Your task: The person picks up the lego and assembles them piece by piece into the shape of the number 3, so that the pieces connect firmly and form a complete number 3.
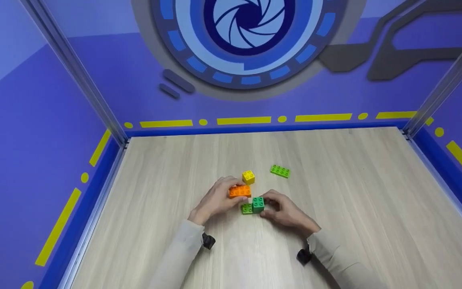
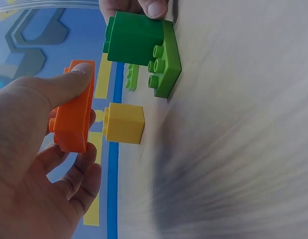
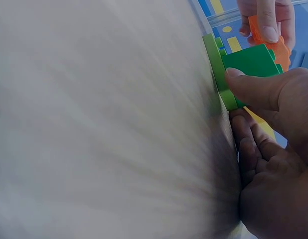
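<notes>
My left hand (image 1: 219,196) pinches an orange brick (image 2: 74,112) between thumb and fingers, off the table. My right hand (image 1: 285,208) grips a dark green brick (image 1: 258,204) between thumb and fingertips. That brick sits on one end of a light green plate (image 2: 167,64), whose other studs stay uncovered on the left. In the head view the orange brick is just up and left of the dark green one. A yellow brick (image 1: 248,177) stands on the table behind the orange brick, apart from both hands.
Another light green plate (image 1: 280,171) lies farther back to the right, studs up. The wooden table (image 1: 155,168) is bounded by blue-purple panels (image 1: 106,80) at the back and sides. Black wrist cameras sit on both sleeves.
</notes>
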The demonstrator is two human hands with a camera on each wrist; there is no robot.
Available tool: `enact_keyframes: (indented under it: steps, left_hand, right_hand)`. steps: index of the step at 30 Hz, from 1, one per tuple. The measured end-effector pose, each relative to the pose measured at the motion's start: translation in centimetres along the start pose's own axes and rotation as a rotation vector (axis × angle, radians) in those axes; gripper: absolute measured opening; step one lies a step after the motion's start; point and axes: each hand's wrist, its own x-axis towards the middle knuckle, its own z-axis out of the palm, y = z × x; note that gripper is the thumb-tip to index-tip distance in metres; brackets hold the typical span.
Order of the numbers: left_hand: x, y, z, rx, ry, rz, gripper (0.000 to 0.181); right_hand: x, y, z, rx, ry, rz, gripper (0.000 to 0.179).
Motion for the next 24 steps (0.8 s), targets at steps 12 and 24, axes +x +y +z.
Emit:
enact_keyframes:
  steps: [12,24]
  left_hand:
    - [0.1,0.7,0.1,-0.009,0.004,0.048,0.040]
    - [0.1,1.7,0.3,-0.004,-0.011,0.070,0.042]
  right_hand:
    - [0.0,-0.1,0.1,-0.012,0.011,-0.022,0.031]
    - [-0.1,0.1,0.0,-0.045,0.002,-0.019,0.030]
